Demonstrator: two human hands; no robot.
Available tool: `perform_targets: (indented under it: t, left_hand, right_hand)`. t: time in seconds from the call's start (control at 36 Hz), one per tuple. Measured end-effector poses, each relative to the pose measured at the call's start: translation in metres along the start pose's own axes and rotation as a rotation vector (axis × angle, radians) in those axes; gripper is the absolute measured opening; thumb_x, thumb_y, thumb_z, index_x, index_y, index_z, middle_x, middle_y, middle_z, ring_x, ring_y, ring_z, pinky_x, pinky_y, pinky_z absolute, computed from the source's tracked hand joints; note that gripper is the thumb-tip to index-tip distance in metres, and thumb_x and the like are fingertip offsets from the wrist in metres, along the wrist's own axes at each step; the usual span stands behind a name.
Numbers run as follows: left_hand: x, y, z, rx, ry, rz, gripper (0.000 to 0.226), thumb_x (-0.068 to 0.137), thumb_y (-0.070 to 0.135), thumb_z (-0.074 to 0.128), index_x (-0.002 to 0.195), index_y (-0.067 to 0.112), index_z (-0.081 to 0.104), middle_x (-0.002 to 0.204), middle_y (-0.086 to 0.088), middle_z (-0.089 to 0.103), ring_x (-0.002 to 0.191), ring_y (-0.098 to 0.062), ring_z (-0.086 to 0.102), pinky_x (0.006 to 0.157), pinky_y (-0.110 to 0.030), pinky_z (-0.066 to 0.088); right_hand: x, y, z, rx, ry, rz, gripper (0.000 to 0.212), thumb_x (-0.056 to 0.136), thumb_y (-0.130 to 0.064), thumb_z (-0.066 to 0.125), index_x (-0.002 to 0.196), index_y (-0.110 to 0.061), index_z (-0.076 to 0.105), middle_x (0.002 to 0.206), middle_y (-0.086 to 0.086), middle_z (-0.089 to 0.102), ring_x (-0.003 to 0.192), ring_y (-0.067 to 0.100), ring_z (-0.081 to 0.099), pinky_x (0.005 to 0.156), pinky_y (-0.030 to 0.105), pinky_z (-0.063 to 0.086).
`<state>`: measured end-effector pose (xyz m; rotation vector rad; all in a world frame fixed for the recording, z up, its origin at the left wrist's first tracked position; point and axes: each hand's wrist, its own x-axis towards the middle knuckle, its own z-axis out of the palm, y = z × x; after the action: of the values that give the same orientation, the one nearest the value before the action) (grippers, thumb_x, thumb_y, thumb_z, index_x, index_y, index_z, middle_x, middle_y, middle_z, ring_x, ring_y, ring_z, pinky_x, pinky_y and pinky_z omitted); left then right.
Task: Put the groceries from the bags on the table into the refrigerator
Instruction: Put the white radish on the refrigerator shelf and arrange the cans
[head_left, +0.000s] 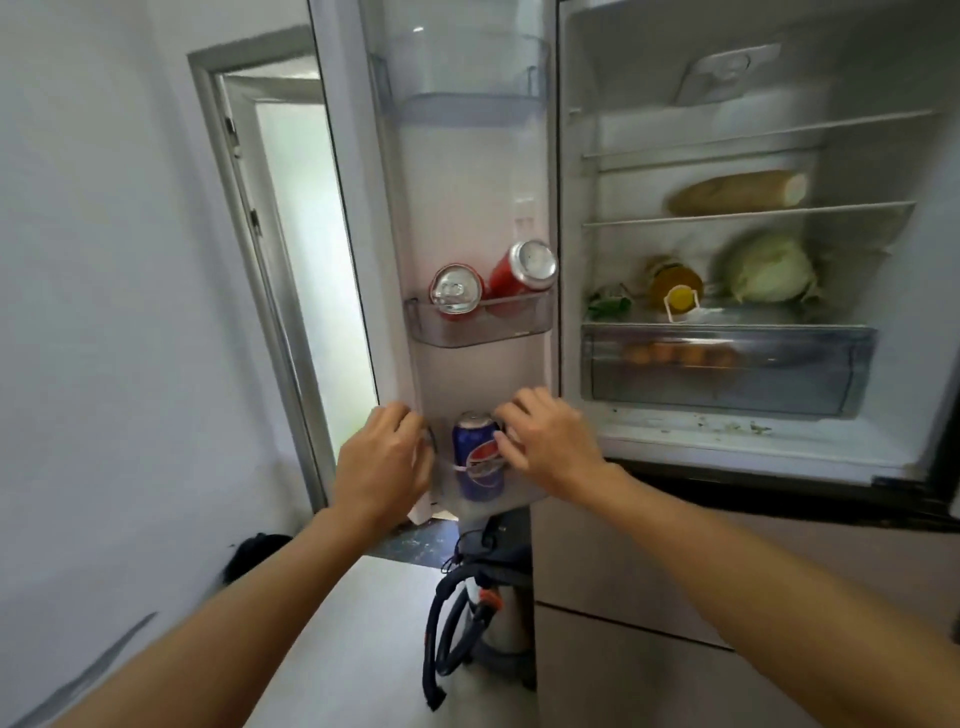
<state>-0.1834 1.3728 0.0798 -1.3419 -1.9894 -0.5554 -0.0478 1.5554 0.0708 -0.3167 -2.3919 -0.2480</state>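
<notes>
Both forearms reach up from the bottom corners of the frame to the lowest door shelf (467, 499) at centre. Between the hands stands a blue can (477, 457), upright in that shelf. The left hand (384, 467) curls at the shelf's left end, seemingly around something dark, though what it is cannot be told. The right hand (550, 441) has its fingers bent, their tips touching the can's right side. A likely slip: a nudge from either hand tips the can or knocks it against whatever goes in beside it. Two red cans (493, 283) lean in the door shelf above. At right of frame, the fridge (571, 208) interior holds a cabbage (769, 267), a jar (675, 286) and a loaf (737, 193).
</notes>
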Motion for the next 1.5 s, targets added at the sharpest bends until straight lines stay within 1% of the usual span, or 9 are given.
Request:
perform_targets:
  t: [0.19, 0.5, 0.64, 0.75, 0.86, 0.97, 1.28, 1.36, 1.5]
  left_hand:
    - [-0.008, -0.032, -0.007, -0.003, -0.197, -0.289, 0.046, 0.096, 0.033, 0.05, 0.138, 0.015, 0.043, 0.131, -0.006, 0.051, 0.11, -0.023, 0.054, 0.08, -0.031, 0.047]
    - [0.0, -0.027, -0.003, -0.086, -0.029, -0.157, 0.047, 0.097, 0.033, 0.05, 0.138, 0.01, 0.043, 0.144, -0.018, 0.043, 0.126, -0.035, 0.046, 0.1, -0.047, 0.044]
    - [0.013, -0.01, -0.002, -0.228, 0.027, -0.192, 0.058, 0.099, 0.045, 0.04, 0.149, 0.017, 0.032, 0.156, -0.012, 0.03, 0.14, -0.031, 0.034, 0.108, -0.048, 0.038]
    - [0.022, 0.013, 0.006, -0.342, 0.026, -0.108, 0.065, 0.099, 0.046, 0.04, 0.153, 0.017, 0.019, 0.156, -0.009, 0.029, 0.14, -0.027, 0.035, 0.109, -0.045, 0.04]
    - [0.023, 0.051, 0.011, -0.46, 0.068, 0.012, 0.069, 0.098, 0.029, 0.053, 0.153, 0.015, 0.015, 0.154, -0.009, 0.035, 0.127, -0.031, 0.051, 0.096, -0.041, 0.05]
    - [0.029, 0.084, 0.021, -0.518, 0.099, 0.136, 0.067, 0.096, 0.019, 0.054, 0.152, 0.015, 0.019, 0.15, -0.009, 0.038, 0.114, -0.029, 0.058, 0.083, -0.037, 0.054]
    - [0.077, 0.148, 0.044, -0.57, 0.151, 0.35, 0.034, 0.098, 0.026, 0.047, 0.129, 0.017, 0.04, 0.131, -0.012, 0.06, 0.079, -0.027, 0.069, 0.065, -0.024, 0.048]
    - [0.101, 0.155, 0.065, -0.49, 0.185, 0.282, 0.029, 0.097, 0.024, 0.052, 0.123, 0.013, 0.048, 0.141, -0.012, 0.05, 0.098, -0.03, 0.065, 0.07, -0.032, 0.053]
    - [0.144, 0.164, 0.101, -0.374, 0.169, 0.189, 0.042, 0.096, 0.034, 0.047, 0.133, 0.014, 0.041, 0.15, -0.016, 0.035, 0.129, -0.035, 0.042, 0.1, -0.049, 0.044]
  right_hand:
    - [-0.006, -0.062, 0.036, -0.043, -0.323, 0.047, 0.045, 0.094, -0.041, 0.048, 0.132, -0.017, 0.047, 0.125, 0.008, 0.057, 0.113, 0.028, 0.052, 0.093, 0.044, 0.038]
    - [-0.049, -0.029, 0.026, -0.032, -0.177, 0.13, 0.051, 0.093, -0.059, 0.026, 0.096, -0.02, 0.058, 0.099, 0.002, 0.061, 0.094, 0.021, 0.053, 0.089, 0.037, 0.036]
    - [-0.079, 0.004, 0.011, -0.043, -0.162, 0.226, 0.052, 0.092, -0.06, 0.027, 0.098, -0.021, 0.06, 0.103, -0.002, 0.061, 0.097, 0.018, 0.054, 0.086, 0.035, 0.04]
    - [-0.108, 0.031, 0.001, -0.128, -0.156, 0.384, 0.05, 0.089, -0.056, 0.037, 0.103, -0.017, 0.065, 0.111, 0.007, 0.063, 0.103, 0.026, 0.059, 0.075, 0.038, 0.052]
    - [-0.13, 0.05, -0.017, -0.081, -0.148, 0.538, 0.048, 0.096, -0.051, 0.042, 0.129, -0.019, 0.054, 0.135, 0.01, 0.051, 0.126, 0.026, 0.047, 0.09, 0.039, 0.052]
    - [-0.14, 0.064, -0.039, 0.026, -0.057, 0.656, 0.049, 0.1, -0.05, 0.038, 0.141, -0.022, 0.043, 0.141, 0.002, 0.042, 0.126, 0.018, 0.044, 0.092, 0.034, 0.05]
    - [-0.123, 0.1, -0.097, -0.04, 0.332, 0.483, 0.049, 0.099, -0.047, 0.04, 0.142, -0.022, 0.042, 0.141, 0.001, 0.044, 0.127, 0.016, 0.043, 0.09, 0.03, 0.047]
    - [-0.109, 0.118, -0.107, -0.096, 0.387, 0.387, 0.052, 0.097, -0.045, 0.044, 0.142, -0.02, 0.042, 0.145, 0.006, 0.042, 0.133, 0.021, 0.04, 0.098, 0.033, 0.043]
    - [-0.087, 0.155, -0.1, -0.212, 0.394, 0.227, 0.054, 0.092, -0.037, 0.059, 0.141, -0.02, 0.042, 0.152, 0.013, 0.035, 0.142, 0.028, 0.031, 0.112, 0.044, 0.034]
